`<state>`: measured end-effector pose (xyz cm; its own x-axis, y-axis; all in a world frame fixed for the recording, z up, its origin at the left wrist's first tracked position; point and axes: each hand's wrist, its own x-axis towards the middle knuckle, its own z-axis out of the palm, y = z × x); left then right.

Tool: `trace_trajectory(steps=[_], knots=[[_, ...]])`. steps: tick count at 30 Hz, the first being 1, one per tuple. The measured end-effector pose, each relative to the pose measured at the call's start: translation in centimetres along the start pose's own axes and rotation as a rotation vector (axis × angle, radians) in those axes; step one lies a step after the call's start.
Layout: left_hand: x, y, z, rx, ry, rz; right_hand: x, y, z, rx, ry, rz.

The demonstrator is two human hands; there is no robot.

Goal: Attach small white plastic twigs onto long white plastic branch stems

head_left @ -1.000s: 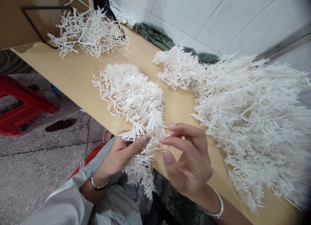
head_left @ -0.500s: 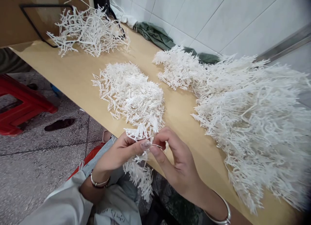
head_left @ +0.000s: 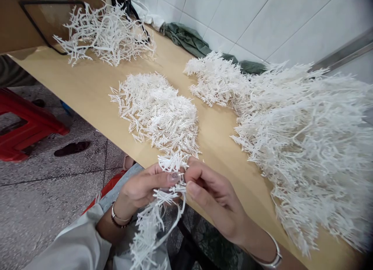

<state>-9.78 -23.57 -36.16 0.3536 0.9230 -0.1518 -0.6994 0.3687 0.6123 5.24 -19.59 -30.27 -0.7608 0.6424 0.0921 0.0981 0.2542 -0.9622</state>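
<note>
My left hand (head_left: 145, 186) is closed, its thumb pressing a strand of white branching sprigs (head_left: 147, 227) against the fingers. Tufts fan out above the thumb, and the rest of the strand hangs below the hand over my lap, with a thin bare stem curving at its right side. Close by on the right, my right hand (head_left: 217, 196) has its fingers curled and its thumb near the bent forefinger, beside a small white tip. What lies in those fingertips is hidden. Just beyond both hands is a heap of short loose white sprigs (head_left: 159, 110) on the tan table (head_left: 211, 124).
A big mound of white branched sprigs (head_left: 305, 145) covers the table's right side. More bare white branches (head_left: 105, 36) lie at the far left by a black metal frame (head_left: 32, 21). Dark green cloth (head_left: 186, 40) runs along the tiled wall. A red stool (head_left: 26, 122) stands on the floor.
The hanging strand has swung left and lower, and its curved stem now shows. My right fingers have shifted slightly from the thin stem they pinched. The heaps look the same.
</note>
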Motion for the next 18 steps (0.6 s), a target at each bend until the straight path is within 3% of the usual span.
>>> trace_trajectory(steps=[4, 12, 15, 18], knots=[[-0.2, -0.1, 0.0, -0.177, -0.067, -0.064, 0.1, 0.4, 0.1, 0.068, 0.015, -0.007], [-0.3, 0.1, 0.4, -0.207, -0.097, -0.105, 0.2, 1.0, 0.2, 0.11, 0.051, 0.011], [-0.4, -0.2, 0.9, -0.207, -0.004, -0.048, 0.3, 1.0, 0.2, 0.112, 0.041, -0.006], [-0.5, -0.7, 1.2, -0.081, 0.171, 0.126, 0.4, 0.6, 0.0, -0.043, 0.047, -0.048]])
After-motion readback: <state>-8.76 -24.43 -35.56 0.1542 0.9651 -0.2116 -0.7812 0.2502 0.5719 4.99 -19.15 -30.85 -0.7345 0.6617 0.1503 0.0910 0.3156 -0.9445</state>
